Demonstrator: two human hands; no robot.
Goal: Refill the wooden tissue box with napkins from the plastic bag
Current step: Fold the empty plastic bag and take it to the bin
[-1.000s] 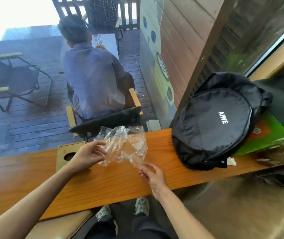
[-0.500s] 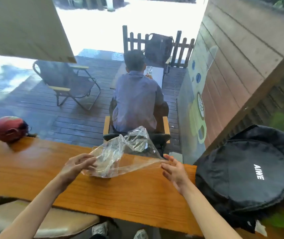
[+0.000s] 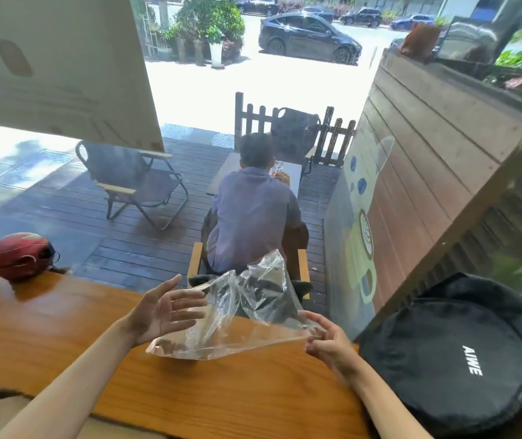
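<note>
clear plastic bag [image 3: 237, 315] up over the wooden counter [image 3: 63, 327], crumpled and see-through, nothing visibly inside. pinched at its right corner by the right hand [image 3: 329, 343], fingertips closed on the film there, so the sheet pulls taut along its lower edge. left hand [image 3: 161, 312] spread wide, palm turned toward the bag, fingers fanned and just beside the film's left side; touching or not, cannot tell. looks like readiness to catch or flatten the loose plastic, not a grip.

no napkins anywhere in view, and no wooden tissue box either: outside the camera's frame at this angle, so no saying where it sits. probably the tail end of the job, bag empty and being dealt with, but that's a guess from the flat film alone.

red helmet [image 3: 19, 256] far left on the counter, black round bag [image 3: 449, 362] at the right, both well apart from the plastic. beyond the glass, a person seated [image 3: 250, 213] with back turned, folding chair [image 3: 133, 182] on the deck.

risk: light film, one-corner hold, easy to slip or flutter off.
</note>
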